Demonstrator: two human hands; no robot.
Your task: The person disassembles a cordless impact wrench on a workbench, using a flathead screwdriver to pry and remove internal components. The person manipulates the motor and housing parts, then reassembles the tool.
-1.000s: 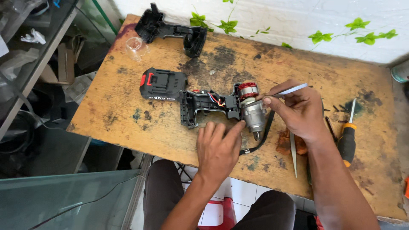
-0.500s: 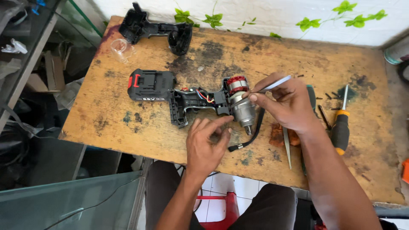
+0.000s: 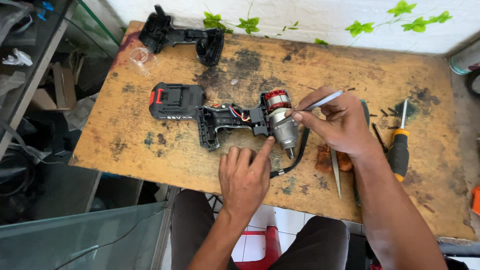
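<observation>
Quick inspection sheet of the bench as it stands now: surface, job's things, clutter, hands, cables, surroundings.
Surface: worn wooden table, stained with dark patches.
Job's things: opened cordless drill lying on its side, red-wound motor and wires exposed, black battery pack attached at the left end.
Clutter: removed black housing half at the far edge; orange-handled screwdriver; clear plastic piece; small screws scattered at right.
Hands: left hand presses a fingertip by the drill body; right hand holds tweezers at the motor.
Cables: black strap looping from the drill's nose.
Surroundings: white wall with green leaf pattern; red stool below.
</observation>
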